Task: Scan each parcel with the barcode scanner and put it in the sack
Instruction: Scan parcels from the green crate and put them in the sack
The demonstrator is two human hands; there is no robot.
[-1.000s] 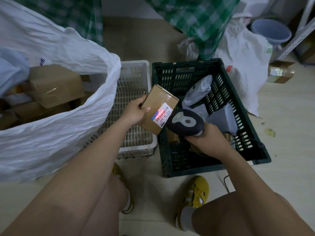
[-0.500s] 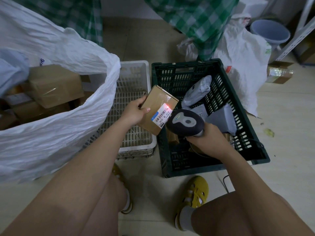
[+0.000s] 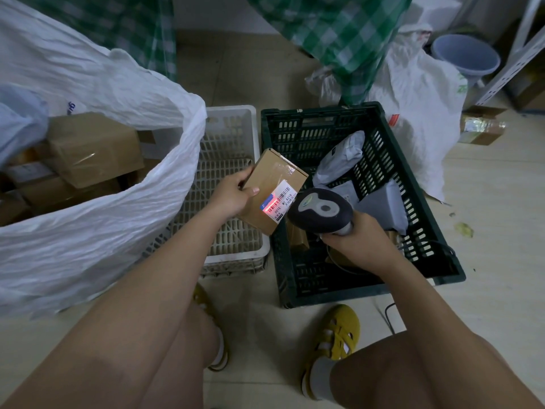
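My left hand (image 3: 228, 196) has a closed grip on the box (image 3: 272, 188), tilted, above the gap btw. white crate (image 3: 236, 119) & green crate (image 3: 318, 113). My right hand (image 3: 358, 246) is wrapped round the scanner (image 3: 320, 211); red light falls on the label (image 3: 275, 202). The sack (image 3: 97, 231) stands at the left w/ boxes inside.

cardboard parcel (image 3: 271, 187) matt; sack (image 3: 97, 225) crinkly plastic; crate (image 3: 383, 278) plastic.
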